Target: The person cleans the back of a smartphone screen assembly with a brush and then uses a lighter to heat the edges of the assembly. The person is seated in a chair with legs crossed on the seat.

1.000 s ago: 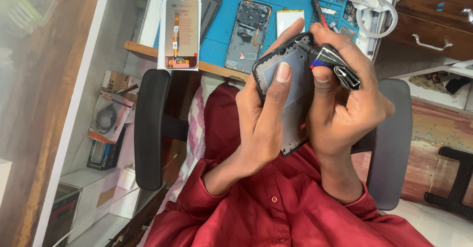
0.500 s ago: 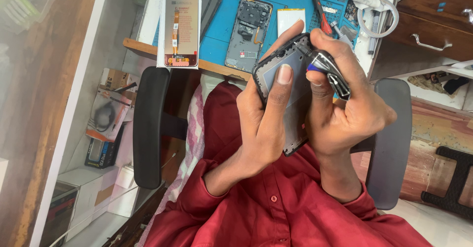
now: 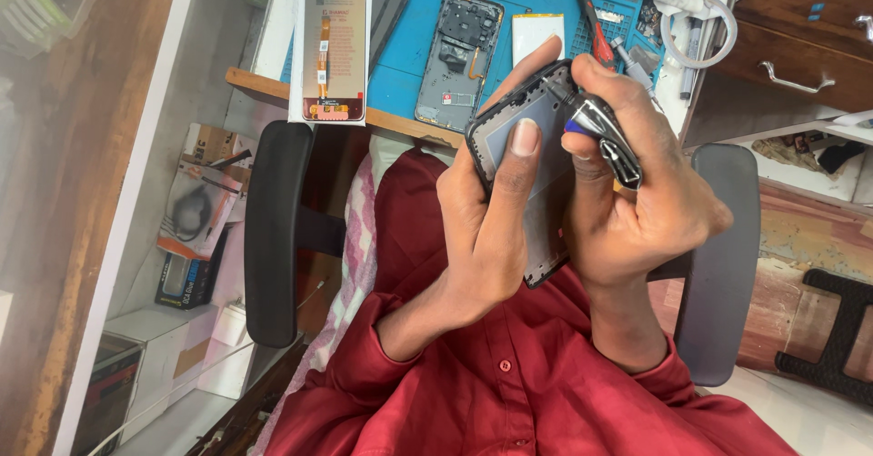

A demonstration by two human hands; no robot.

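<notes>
Both my hands hold a dark phone frame [image 3: 532, 133] above my lap, its grey inner face toward me. My left hand [image 3: 486, 238] wraps it from the left, with the thumb pressed flat on the upper part of the panel. My right hand [image 3: 650, 210] grips the frame's right edge and also pinches a shiny black metal tool [image 3: 611, 142] against the frame's top right corner. The lower end of the frame is hidden between my palms.
A blue repair mat [image 3: 409, 56] on the desk ahead carries a replacement screen on white backing [image 3: 335, 51], an opened phone body [image 3: 459, 56], a white battery [image 3: 535, 30] and a red-handled screwdriver [image 3: 596, 38]. Black chair armrests [image 3: 277, 238] flank me. Wooden drawers [image 3: 800, 51] stand at the right, and boxes [image 3: 191, 229] sit low on the left.
My hands and the frame have shifted only slightly. The tool in my right hand has tilted a little against the frame's corner. Both grips are unchanged.
</notes>
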